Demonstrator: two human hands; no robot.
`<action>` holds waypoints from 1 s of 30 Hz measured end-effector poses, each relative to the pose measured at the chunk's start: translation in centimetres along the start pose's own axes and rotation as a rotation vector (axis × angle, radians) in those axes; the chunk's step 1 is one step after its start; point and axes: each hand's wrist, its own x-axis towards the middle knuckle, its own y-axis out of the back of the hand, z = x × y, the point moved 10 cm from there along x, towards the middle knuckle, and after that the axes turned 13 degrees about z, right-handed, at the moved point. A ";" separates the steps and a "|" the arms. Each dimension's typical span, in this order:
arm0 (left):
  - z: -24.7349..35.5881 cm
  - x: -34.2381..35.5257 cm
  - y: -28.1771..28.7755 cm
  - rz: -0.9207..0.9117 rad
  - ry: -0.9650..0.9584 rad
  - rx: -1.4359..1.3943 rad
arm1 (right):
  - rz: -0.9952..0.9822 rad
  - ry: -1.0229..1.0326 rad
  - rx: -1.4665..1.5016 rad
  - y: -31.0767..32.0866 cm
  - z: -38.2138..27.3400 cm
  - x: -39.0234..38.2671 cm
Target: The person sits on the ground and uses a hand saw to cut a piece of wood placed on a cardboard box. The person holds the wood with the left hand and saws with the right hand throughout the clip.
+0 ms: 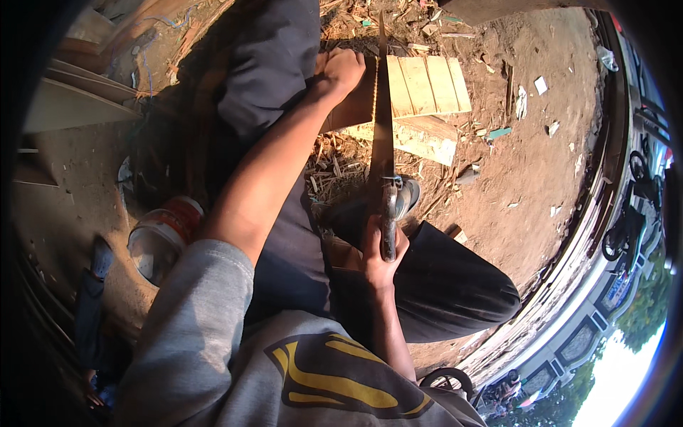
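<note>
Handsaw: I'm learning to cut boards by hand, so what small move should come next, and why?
Probably a light, steady stroke with the right hand: it grips the handle, the blade lies across the grooved board, and the left hand rests beside the blade, seemingly bracing.

A round red-and-white bucket (185, 215) sits at lower left, near a bystander's dark-trousered leg (89, 306); a square white scrap (541, 85) and a flat green strip (500, 133) litter brown earth (530, 185) at upper right, a dark motorcycle (626, 231) standing far right.
</note>
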 end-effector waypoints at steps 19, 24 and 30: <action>4.6 -1.0 -4.8 -0.214 -0.431 0.416 | -0.073 0.122 -0.082 -8.4 -5.3 7.2; -5.2 -2.4 0.9 0.031 -0.021 0.179 | 0.029 0.096 -0.090 -2.1 -3.0 3.5; 8.2 4.7 -2.6 -0.114 0.033 0.102 | -0.015 0.108 -0.073 -1.4 -2.0 1.3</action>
